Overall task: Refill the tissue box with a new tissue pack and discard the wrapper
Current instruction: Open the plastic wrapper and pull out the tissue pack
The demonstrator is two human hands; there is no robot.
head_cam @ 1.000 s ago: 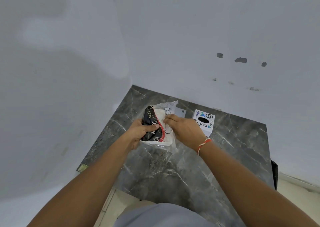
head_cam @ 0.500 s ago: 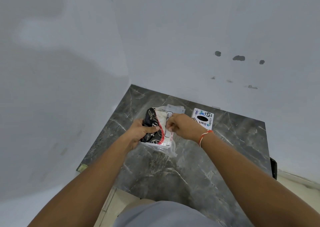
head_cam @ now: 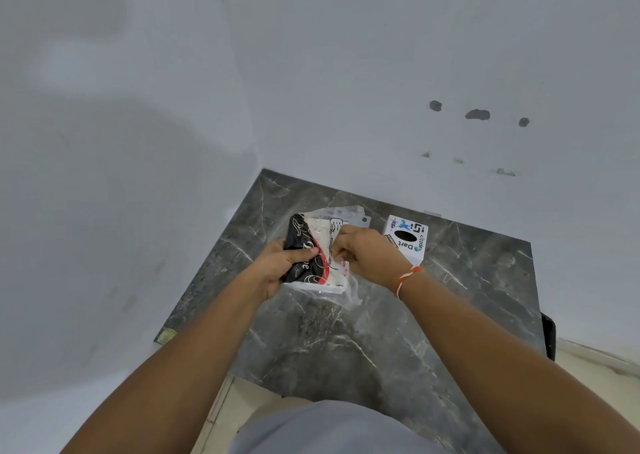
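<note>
**Inspector:** Position of the tissue pack?

**Assessor:** Held over the marble table. The left hand clamps its dark printed end, thumb pressed across the top. The right hand has its fingers bunched, pinching the clear wrapper at the pack's white side. The tissue box stands just beside, unopened.

**Inspector:** Risks?

**Assessor:** In my judgement, a sharp pull could tear the tissues along with the film, or the pack could slip out of the left-hand clamp.
</note>
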